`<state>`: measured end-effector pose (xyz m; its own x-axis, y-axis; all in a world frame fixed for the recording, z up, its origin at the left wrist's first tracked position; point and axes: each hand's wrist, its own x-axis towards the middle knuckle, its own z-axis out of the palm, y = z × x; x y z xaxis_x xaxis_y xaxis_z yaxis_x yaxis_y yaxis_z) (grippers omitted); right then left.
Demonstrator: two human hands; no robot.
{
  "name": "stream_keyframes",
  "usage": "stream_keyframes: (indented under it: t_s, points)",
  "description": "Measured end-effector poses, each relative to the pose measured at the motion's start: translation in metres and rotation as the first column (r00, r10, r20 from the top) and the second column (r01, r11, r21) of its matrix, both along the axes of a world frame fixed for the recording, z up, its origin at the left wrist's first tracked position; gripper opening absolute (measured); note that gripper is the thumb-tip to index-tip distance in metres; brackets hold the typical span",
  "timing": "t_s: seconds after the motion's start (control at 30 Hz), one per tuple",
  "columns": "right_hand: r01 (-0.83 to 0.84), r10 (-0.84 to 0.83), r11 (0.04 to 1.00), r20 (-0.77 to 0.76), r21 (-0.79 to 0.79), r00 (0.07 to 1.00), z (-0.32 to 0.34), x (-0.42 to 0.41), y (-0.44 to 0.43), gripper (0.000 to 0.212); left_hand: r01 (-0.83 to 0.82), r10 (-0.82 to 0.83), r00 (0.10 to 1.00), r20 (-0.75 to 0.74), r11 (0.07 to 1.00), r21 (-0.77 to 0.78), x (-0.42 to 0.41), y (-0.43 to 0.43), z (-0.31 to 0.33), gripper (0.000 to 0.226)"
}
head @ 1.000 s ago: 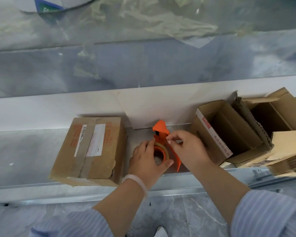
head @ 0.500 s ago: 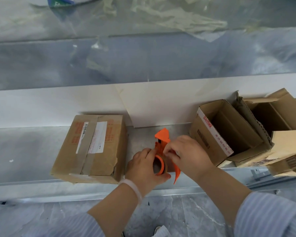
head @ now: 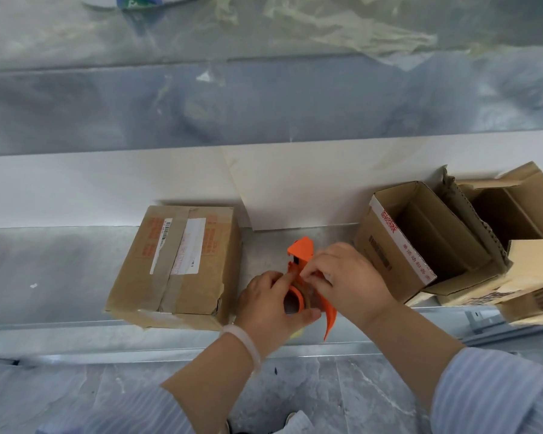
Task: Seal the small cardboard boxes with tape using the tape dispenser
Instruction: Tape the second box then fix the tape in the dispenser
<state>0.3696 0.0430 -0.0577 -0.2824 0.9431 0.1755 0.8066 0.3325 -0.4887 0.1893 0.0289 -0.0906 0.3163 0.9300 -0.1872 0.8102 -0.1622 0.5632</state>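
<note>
An orange tape dispenser (head: 302,250) with a roll of tape stands on the metal ledge between two boxes. My left hand (head: 265,308) grips the roll and its orange hub from the left, thumb under it. My right hand (head: 348,281) pinches the tape end at the dispenser's upper part with fingertips. A closed cardboard box (head: 182,264), taped along its top with a white label, lies just left of the dispenser. An open small cardboard box (head: 420,242) stands to the right, its flaps up and its inside empty.
More opened, torn cardboard boxes (head: 521,220) pile up at the far right. A white wall panel (head: 107,189) runs behind the metal ledge (head: 44,270). Plastic sheeting (head: 264,98) covers the area above. A marble floor (head: 342,396) lies below the ledge's front edge.
The dispenser has been tilted more upright and my right hand has moved down from the tape's free end onto the dispenser's middle. My left hand keeps its grip on the roll.
</note>
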Motion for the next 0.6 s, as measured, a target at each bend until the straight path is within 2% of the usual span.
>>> stream_keyframes:
  t_s: [0.03,0.1,0.2,0.3,0.37,0.47,0.53,0.6]
  points:
    - [0.021,-0.022,1.0,-0.021,-0.013,1.0,0.001,-0.001,0.0,0.004,-0.044,0.044,0.997,0.059,0.999,0.003,0.003,0.001,0.001,0.076]
    - [0.052,-0.055,0.997,-0.046,-0.055,0.997,-0.001,-0.002,-0.001,0.005,-0.115,0.107,0.982,0.157,0.992,0.043,0.007,0.002,-0.001,0.048]
    - [0.073,-0.081,0.993,-0.086,-0.09,0.993,-0.006,-0.004,-0.005,0.012,-0.183,0.171,0.96,0.223,0.982,0.038,0.013,0.005,-0.002,0.013]
    - [0.118,-0.129,0.983,-0.066,-0.14,0.989,-0.004,-0.004,-0.014,0.032,-0.274,0.286,0.919,0.271,0.958,-0.081,0.015,0.012,0.005,0.01]
    - [0.211,-0.224,0.968,-0.087,-0.139,0.971,-0.005,-0.003,-0.025,0.041,-0.311,0.353,0.886,0.301,0.933,-0.181,0.015,0.017,0.007,0.01]
    - [0.39,-0.424,0.904,-0.251,-0.174,0.87,-0.009,-0.006,-0.046,0.052,-0.36,0.435,0.839,0.326,0.894,-0.267,0.015,0.02,0.01,0.018]
    - [0.457,-0.501,0.865,-0.296,-0.21,0.813,-0.008,-0.011,-0.061,0.056,-0.395,0.478,0.813,0.332,0.872,-0.29,0.016,0.021,0.009,0.016]
    - [0.451,-0.45,0.891,-0.246,-0.055,0.859,-0.007,-0.015,-0.073,0.053,-0.432,0.538,0.772,0.339,0.835,-0.342,0.016,0.021,0.006,0.014]
